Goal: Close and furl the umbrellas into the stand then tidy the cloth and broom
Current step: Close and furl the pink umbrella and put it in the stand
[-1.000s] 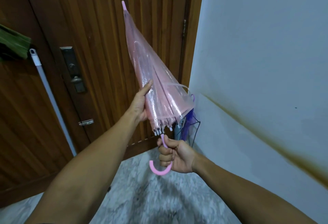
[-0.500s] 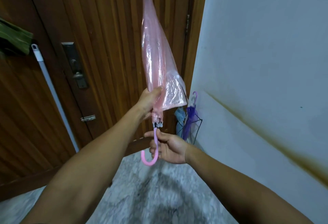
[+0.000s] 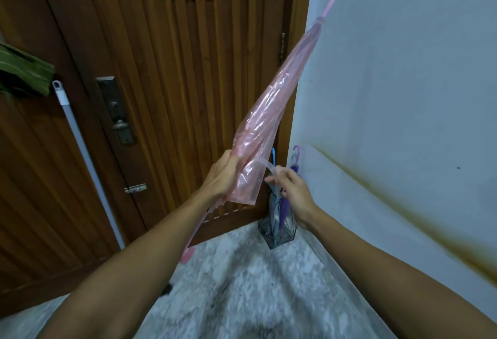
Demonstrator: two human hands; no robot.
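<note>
Pink umbrella (image 3: 271,112) has swung since half a second ago: it stood near upright with the tip at the top of view, now it leans hard right, tip (image 3: 328,6) over by the white wall (image 3: 403,69), handle (image 3: 187,254) down-left under the left forearm. Right hand (image 3: 291,190) has left the handle; it now pinches the clear closing strap (image 3: 265,164) coming off the canopy, thumb and fingertips closed on it. Left hand (image 3: 219,177) still wraps the bunched canopy just above the rib ends, fingers curled round it.

Umbrella state: closed, canopy gathered but loosely furled, translucent pink plastic, wrinkled, lower hem flaring out below the left hand. Strap not wrapped round yet. Held in the air in front of the wooden door (image 3: 174,83), above and left of the stand.

Wire stand (image 3: 277,231) sits on the floor in the corner where door meets wall. Purple umbrella (image 3: 285,204) is in it, hook handle up; a blue handle (image 3: 273,155) shows beside it.

Broom handle (image 3: 80,150) leans against the door on the left. Green cloth (image 3: 24,72) at the left edge, what it hangs on is out of view.
</note>
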